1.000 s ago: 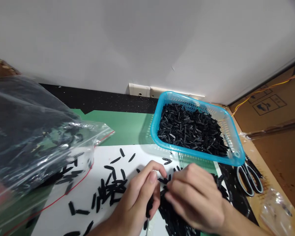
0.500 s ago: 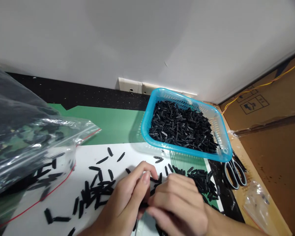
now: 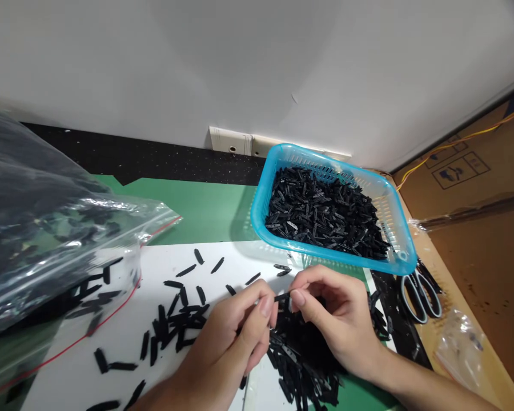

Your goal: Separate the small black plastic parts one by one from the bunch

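Between my two hands is a small black strip-like piece point(image 3: 281, 297), pinched at both ends. My left hand point(image 3: 242, 328) is closed with thumb against forefinger at its left end. The thumb and forefinger of my right hand point(image 3: 340, 319) close on its right end. Under and in front of my right hand lies a heap of similar black pieces point(image 3: 304, 365), partly covered by the hand. More loose black pieces point(image 3: 171, 325) are scattered on the white sheet point(image 3: 154, 365) left of my left hand.
A blue plastic basket point(image 3: 257, 205) full of black pieces stands at the wall. At left lies a clear zip bag point(image 3: 68, 228) with more pieces. Scissors point(image 3: 420, 297) and a small plastic bag point(image 3: 460, 348) lie at right, near a cardboard box point(image 3: 484, 240).
My right hand has turned and lifted, showing its thumb and forefinger on the black piece and uncovering part of the heap. The view has shifted slightly.
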`<state>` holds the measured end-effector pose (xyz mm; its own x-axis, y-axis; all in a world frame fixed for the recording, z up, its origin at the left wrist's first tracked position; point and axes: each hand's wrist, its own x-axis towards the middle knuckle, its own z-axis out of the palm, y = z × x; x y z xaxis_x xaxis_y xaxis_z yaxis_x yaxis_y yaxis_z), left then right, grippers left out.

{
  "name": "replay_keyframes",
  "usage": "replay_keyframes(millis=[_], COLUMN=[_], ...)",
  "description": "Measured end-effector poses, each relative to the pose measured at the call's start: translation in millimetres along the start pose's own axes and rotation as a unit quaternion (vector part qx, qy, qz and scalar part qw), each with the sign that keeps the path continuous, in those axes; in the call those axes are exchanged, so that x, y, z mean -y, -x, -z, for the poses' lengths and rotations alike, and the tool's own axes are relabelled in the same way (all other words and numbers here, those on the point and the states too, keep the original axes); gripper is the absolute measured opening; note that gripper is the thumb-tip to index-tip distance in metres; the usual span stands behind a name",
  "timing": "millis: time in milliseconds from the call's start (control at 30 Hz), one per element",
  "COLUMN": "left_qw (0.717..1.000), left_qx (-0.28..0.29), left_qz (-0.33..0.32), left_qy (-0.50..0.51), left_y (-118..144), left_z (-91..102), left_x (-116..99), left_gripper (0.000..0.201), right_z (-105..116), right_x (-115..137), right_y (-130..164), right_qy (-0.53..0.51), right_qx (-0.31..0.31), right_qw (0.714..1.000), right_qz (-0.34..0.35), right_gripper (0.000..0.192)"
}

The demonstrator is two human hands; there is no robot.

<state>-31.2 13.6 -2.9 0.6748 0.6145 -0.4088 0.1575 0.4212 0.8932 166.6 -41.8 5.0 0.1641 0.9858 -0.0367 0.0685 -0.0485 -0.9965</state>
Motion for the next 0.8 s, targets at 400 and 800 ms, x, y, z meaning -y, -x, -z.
replay_keyframes(millis=[400,800], left_qw=[1.000,1.000], left_qx=[-0.005,0.011], left_qz=[0.019,0.010], left_qy=[0.012,-0.011], left_y=[-1.6,0.2], left_z=[-3.1,0.0], left_x=[-5.1,-6.6], left_gripper=[0.055,0.052], right_z=[1.6,1.2], right_x=[0.2,1.8], right_y=[-2.9,-4.1], right_qy=[0.063,0.040], right_qx=[0.046,0.040], right_qw=[0.996,0.997], right_qz=[0.046,0.051], right_gripper=[0.023,0.012])
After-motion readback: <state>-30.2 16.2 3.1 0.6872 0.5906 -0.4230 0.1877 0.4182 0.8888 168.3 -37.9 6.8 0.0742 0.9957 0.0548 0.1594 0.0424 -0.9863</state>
